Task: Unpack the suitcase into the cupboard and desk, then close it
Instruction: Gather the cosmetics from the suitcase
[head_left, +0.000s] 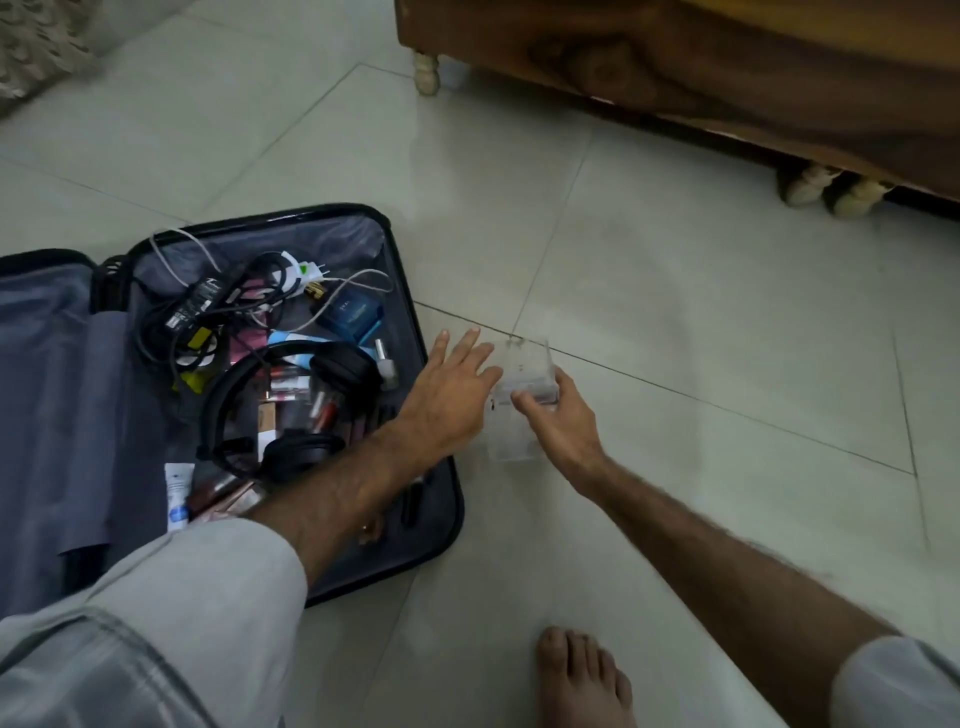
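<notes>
The pale tiled floor (675, 322) fills most of the view, dark grout lines crossing it. At one to two o'clock, along the top edge, runs the carved wooden base of a piece of furniture (675, 57) on small pale feet. At eleven o'clock a corner of a shaggy rug (36, 47) shows.

The open suitcase (447, 499) lies flat at nine o'clock, black-rimmed with grey lining, its right edge just beside the hands. Inside it, toward its six o'clock, sit black over-ear headphones (291, 410); at its twelve o'clock a black power adapter (200, 301) lies in a tangle of black and white cables, with a white plug (306, 270) beside it. A blue box (353, 314) rests at its two o'clock, a small white bottle (384, 361) just below that. A white tube (177, 493) lies at the suitcase's seven o'clock, near lipstick-like cosmetics.

Just right of the suitcase, at the centre of the view, a clear plastic box (519, 395) stands on the floor, blurred. The right hand (561, 415) grips it from the near side, thumb and fingers curled round its upper part. The left hand (457, 384) reaches over the suitcase rim, fingers straight and slightly spread, the fingertips at the box's left side; whether they touch it is unclear.

A bare foot (582, 680) stands at six o'clock.
</notes>
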